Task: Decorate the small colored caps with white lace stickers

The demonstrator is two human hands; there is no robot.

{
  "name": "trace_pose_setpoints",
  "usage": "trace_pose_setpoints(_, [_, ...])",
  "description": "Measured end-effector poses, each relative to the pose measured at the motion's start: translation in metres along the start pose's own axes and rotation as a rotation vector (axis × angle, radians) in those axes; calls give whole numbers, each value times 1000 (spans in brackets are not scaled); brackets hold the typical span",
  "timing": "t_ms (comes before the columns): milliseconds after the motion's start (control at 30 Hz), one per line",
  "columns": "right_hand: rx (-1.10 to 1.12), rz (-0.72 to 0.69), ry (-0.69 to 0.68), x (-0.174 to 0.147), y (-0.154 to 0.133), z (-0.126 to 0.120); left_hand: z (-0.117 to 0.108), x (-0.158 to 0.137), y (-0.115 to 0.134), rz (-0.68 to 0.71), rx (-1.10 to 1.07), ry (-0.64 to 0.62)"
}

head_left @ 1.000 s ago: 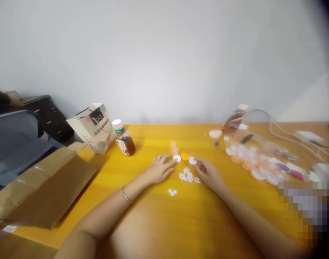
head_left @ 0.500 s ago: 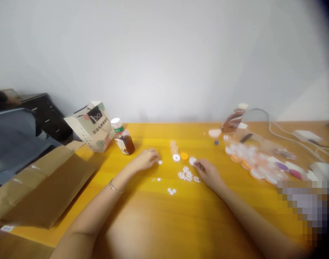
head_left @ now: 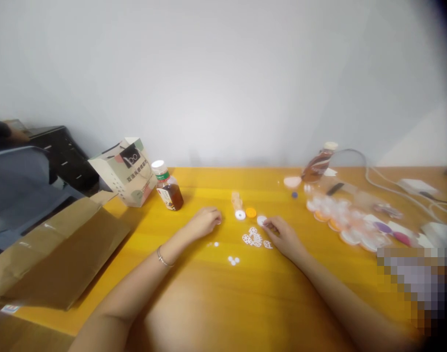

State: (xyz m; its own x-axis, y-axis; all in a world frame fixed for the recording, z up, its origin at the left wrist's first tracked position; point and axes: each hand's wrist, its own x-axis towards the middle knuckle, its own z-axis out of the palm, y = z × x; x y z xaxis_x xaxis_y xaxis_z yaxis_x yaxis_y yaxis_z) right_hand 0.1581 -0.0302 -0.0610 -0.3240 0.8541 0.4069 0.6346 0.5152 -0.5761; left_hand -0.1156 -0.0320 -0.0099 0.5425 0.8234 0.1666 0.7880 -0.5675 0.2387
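My left hand (head_left: 205, 222) is closed with its fingertips down at the yellow-brown table (head_left: 194, 303); a trace of white shows at them, where a small white disc lay before. My right hand (head_left: 284, 237) pinches the near edge of a larger white disc (head_left: 260, 220), which looks flat on the table. Left of that disc are an orange disc (head_left: 250, 212) and a white ring-like disc (head_left: 240, 215). White cut-out pieces (head_left: 253, 238) lie in a cluster between my hands. Closer to me are a small white dot (head_left: 216, 244) and a group of 3 white dots (head_left: 233, 260).
At left stand an open cardboard box (head_left: 65, 254), a paper bag (head_left: 130, 171) and a bottle of dark drink (head_left: 170, 193). Another bottle (head_left: 316, 164), clear round containers (head_left: 340, 215), purple and pink pieces, and white cables (head_left: 382, 177) occupy the right.
My left hand has moved slightly right, and its fingertips now cover the spot of the small white disc. My right hand stays at the larger white disc.
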Motion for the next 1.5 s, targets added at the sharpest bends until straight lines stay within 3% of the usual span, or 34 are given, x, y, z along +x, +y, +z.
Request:
trace_pose_setpoints(433, [-4,-24,-11,-1,4,2,31,-9,45,152,-67,21])
trace_pose_setpoints(667, [-31,-35,15,0,2,2,18,-3,41,83,-172,75])
trace_pose_setpoints(833, [-44,-26,21,0,-2,0,14,21,32,85,-15,142])
trace_pose_setpoints(1033, [-21,-17,16,-1,0,0,19,39,29,112,168,91])
trace_pose_setpoints(1300, [-23,-16,5,-1,2,1,16,39,30,125,193,60])
trace_pose_setpoints(1500, [-26,-28,18,-1,3,2,1,22,33,175,125,129])
